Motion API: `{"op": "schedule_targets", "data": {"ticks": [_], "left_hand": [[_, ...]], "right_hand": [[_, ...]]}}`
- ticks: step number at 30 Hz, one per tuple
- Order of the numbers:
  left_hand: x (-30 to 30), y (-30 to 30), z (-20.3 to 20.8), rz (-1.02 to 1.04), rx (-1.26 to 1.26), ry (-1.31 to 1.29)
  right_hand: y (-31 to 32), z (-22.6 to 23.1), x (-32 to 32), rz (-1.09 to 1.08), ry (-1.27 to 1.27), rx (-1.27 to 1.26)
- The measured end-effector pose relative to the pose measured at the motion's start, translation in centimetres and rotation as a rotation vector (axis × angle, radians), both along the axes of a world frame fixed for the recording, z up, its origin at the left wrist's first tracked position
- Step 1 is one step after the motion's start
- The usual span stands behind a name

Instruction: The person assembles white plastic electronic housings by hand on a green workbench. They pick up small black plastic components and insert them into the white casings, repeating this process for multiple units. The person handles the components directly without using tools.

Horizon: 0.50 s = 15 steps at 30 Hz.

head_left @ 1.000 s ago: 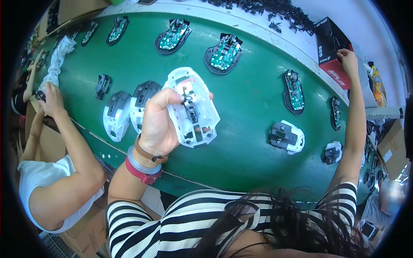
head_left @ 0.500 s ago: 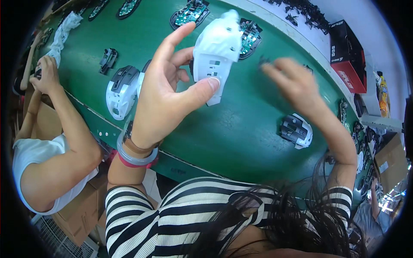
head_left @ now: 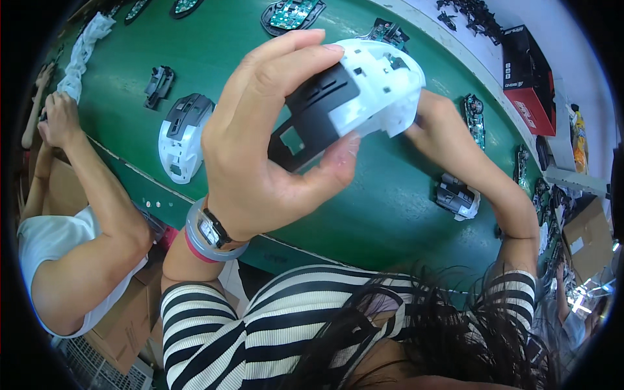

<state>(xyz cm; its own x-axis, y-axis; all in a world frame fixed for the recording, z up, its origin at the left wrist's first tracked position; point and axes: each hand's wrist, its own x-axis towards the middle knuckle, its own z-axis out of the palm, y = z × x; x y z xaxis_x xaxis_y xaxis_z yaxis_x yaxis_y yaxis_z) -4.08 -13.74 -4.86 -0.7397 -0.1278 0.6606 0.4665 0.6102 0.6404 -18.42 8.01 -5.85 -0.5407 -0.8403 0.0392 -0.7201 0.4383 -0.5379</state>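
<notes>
one shell (head_left: 380, 88), left grip (head_left: 250, 136) across edges, gap above table (head_left: 357, 224)

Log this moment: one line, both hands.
left hand: holding black-and-white shell | right hand: at shell's right edge, grasp hidden | nearby: circuit board, green table

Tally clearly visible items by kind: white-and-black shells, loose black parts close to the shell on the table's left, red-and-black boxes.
White-and-black shells: 3 (held shell in the left hand; left shell and right shell on the green table)
Loose black part: 1
Red-and-black box: 1
Total: 5
</notes>
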Motion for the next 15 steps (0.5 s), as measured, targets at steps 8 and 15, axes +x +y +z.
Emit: {"op": "schedule_targets", "data": {"ticks": [8,15], "left_hand": [[-0.4,0.1,-0.8,-0.041,-0.003,-0.082],[-0.9,-0.1,-0.9,-0.053,0.131,-0.245]], "right_hand": [[-0.6,6.7,4.5,-0.085,-0.501,-0.600],[-3.2,5.7,3.3,0.225,-0.001,-0.402]]}}
